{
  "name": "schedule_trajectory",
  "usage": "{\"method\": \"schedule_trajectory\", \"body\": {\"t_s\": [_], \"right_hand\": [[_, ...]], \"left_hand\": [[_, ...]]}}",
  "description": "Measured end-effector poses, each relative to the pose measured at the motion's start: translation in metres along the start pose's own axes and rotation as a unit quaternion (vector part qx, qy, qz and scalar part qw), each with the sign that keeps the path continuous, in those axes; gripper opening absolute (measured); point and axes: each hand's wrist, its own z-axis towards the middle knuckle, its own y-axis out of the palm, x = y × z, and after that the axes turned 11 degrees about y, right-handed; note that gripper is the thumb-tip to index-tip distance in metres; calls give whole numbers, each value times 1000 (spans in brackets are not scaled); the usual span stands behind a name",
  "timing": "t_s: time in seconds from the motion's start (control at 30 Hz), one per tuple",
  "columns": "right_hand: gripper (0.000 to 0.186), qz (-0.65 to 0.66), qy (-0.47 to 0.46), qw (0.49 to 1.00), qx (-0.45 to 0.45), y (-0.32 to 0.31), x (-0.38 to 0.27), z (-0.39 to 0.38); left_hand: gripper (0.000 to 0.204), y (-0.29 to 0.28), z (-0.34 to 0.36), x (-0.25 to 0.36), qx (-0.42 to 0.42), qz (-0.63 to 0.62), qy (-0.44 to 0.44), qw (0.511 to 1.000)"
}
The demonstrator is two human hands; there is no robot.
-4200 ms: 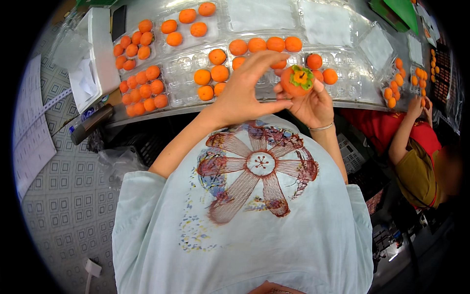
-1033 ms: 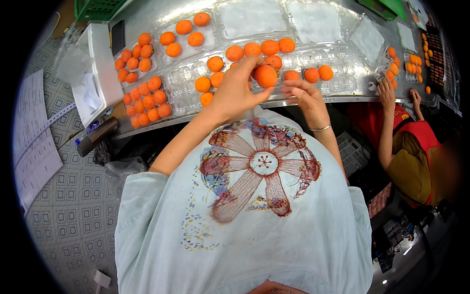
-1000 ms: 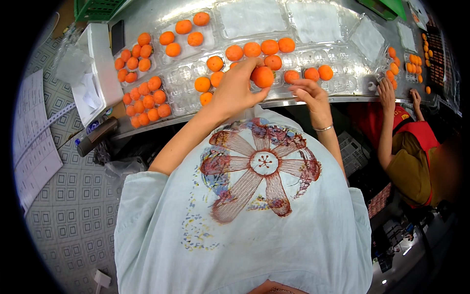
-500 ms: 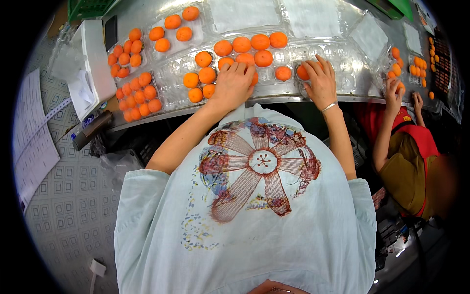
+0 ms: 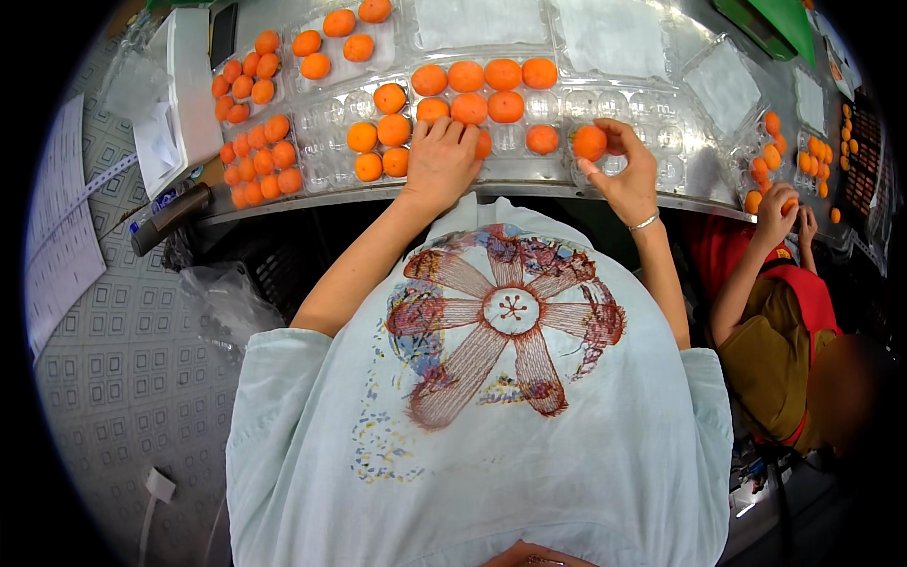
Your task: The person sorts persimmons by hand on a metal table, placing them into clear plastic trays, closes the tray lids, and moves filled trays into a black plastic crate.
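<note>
My right hand (image 5: 631, 172) pinches a mandarin orange (image 5: 589, 143) between thumb and fingers, over the near row of a clear plastic tray (image 5: 652, 118) with round hollows. Farther left, my left hand (image 5: 442, 163) reaches down into another clear tray (image 5: 515, 142). Its fingers are bent around an orange (image 5: 483, 144), which is partly hidden by the hand. Behind that hand sit several oranges (image 5: 466, 76) in the hollows. Between my hands lies a single orange (image 5: 542, 140). Left of my left hand are more oranges (image 5: 393, 128) in the hollows of a clear tray.
Filled orange packs (image 5: 265, 161) stand at the left end of the metal table, near a white box (image 5: 196, 90). White-lined lids (image 5: 477, 24) lie along the back. At the right, a co-worker's hand (image 5: 777, 210) is among oranges. A dark cylinder (image 5: 170, 219) sits by the table's left edge.
My right hand has gone from spread over the tray to pinching an orange. My left hand stays in nearly the same place. The co-worker's hand has shifted slightly.
</note>
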Motion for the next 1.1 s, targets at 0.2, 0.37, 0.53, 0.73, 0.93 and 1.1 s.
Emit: {"method": "schedule_trajectory", "body": {"t_s": [0.2,0.37,0.53,0.73,0.93,1.1], "right_hand": [[44,348,93,917,-173,15,-8,-11],[51,560,164,737,-341,20,-12,-10],[56,677,162,601,-393,24,-15,-13],[58,686,151,595,-389,22,-27,-16],[57,688,116,604,-385,16,-47,-23],[52,526,54,799,-285,5,-64,-25]], "left_hand": [[39,0,0,5,-10,16,-26,999],[42,-4,0,8,-22,14,-43,999],[43,-2,-3,4,12,-10,-47,999],[43,1,-4,2,40,-44,-58,997],[45,1,-6,-2,26,-70,-61,995],[49,-14,-1,4,46,-124,-73,989]]}}
